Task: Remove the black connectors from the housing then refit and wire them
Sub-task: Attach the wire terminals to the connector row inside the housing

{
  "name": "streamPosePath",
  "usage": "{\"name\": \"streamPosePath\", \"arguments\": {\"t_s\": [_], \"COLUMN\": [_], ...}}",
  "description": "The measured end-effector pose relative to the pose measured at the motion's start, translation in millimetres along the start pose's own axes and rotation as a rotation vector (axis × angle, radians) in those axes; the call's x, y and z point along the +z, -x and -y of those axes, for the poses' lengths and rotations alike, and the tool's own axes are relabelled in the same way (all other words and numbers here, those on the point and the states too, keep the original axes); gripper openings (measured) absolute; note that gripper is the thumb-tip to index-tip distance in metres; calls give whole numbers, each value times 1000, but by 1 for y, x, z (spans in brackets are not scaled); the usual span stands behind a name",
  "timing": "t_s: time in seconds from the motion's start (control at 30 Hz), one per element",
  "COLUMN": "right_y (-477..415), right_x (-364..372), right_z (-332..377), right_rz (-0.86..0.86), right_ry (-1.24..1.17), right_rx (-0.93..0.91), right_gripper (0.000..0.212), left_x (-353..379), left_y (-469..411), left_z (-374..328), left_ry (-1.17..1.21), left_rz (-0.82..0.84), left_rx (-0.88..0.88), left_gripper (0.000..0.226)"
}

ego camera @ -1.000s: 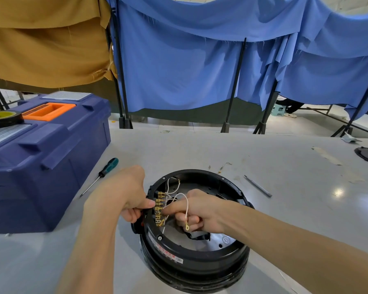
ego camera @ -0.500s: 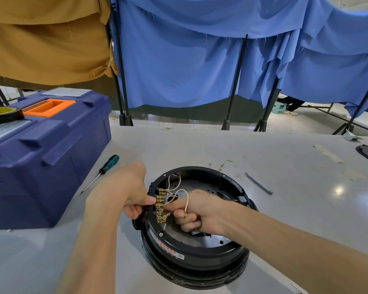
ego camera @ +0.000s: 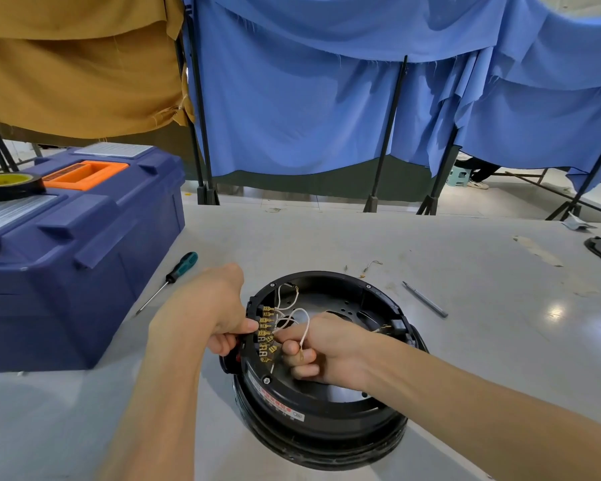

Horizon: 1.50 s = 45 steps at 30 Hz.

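Note:
A round black housing [ego camera: 330, 407] lies on the grey table in front of me. Along its left inner rim runs a black connector block with a row of brass terminals [ego camera: 266, 333]. My left hand [ego camera: 210, 314] grips the housing's left rim beside that block, thumb on top. My right hand [ego camera: 321, 348] is inside the housing, fingers curled, pinching a white wire [ego camera: 304, 328] whose end sits at the terminals. More white wires [ego camera: 285, 296] loop above the terminals.
A blue toolbox [ego camera: 66, 244] with an orange handle stands at the left, a roll of tape [ego camera: 7, 185] on top. A green-handled screwdriver [ego camera: 169, 279] lies beside it. A thin grey tool [ego camera: 425, 299] lies right of the housing. Blue and tan curtains hang behind.
My right hand has shifted slightly left toward the terminals with the white wire. The left hand keeps its grip on the rim.

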State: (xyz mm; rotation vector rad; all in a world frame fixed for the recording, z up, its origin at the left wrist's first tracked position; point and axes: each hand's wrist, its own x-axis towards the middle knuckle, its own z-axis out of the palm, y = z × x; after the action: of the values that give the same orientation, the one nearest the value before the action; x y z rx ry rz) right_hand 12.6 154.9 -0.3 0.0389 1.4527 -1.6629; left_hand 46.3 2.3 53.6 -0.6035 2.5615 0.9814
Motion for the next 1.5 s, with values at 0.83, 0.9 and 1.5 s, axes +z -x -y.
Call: {"name": "streamPosePath", "arguments": {"t_s": [0.83, 0.9, 1.5], "right_y": [-3, -5, -11], "right_x": [6, 7, 7], "right_z": [-8, -10, -13], "right_rz": [-159, -200, -237], "right_ry": [78, 81, 23], "right_rx": [-95, -105, -65], "right_gripper": [34, 28, 24], "left_x": [2, 2, 2], "left_y": [6, 6, 6], "left_z": [-1, -1, -2], "left_ry": [134, 108, 82], "left_rz": [28, 17, -2], "left_rx": [-56, -40, -51], "left_gripper": [31, 31, 25]}}
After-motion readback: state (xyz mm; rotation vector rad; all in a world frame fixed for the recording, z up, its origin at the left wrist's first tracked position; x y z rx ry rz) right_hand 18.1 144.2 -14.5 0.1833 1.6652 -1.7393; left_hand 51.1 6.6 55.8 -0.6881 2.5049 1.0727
